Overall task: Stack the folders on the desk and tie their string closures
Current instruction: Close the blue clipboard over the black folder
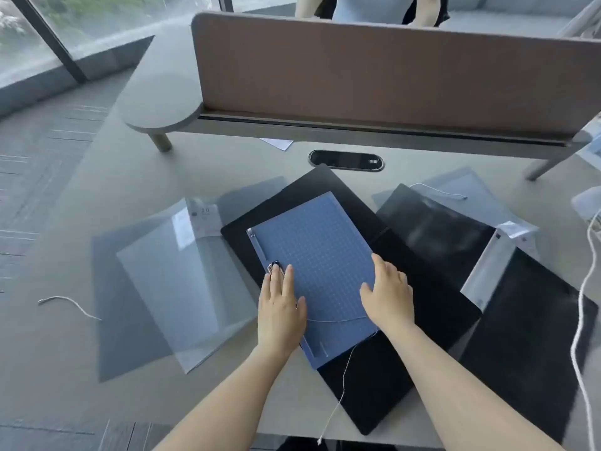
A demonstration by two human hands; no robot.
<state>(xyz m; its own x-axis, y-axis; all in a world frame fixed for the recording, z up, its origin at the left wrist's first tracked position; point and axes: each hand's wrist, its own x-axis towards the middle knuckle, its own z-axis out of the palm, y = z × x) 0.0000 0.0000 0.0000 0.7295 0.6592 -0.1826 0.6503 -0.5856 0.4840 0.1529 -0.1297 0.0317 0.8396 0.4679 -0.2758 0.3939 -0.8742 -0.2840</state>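
A blue gridded folder (322, 255) lies tilted on top of a larger black folder (422, 304) at the desk's centre. My left hand (281, 304) rests flat on the blue folder's near left edge, fingertips beside a small metal clasp (274, 266). On the folder's right side my right hand (388, 294) presses down with fingers spread. A thin white string (338, 319) runs under both hands and trails off the desk's near edge. Translucent grey folders (182, 281) lie to the left. More black folders (533, 346) and clear ones (461, 190) lie to the right.
A loose bit of white string (70, 304) lies at far left. A brown partition panel (390, 79) stands behind a cable port (346, 160). A white cord (582, 320) hangs along the right edge. A person stands beyond the partition.
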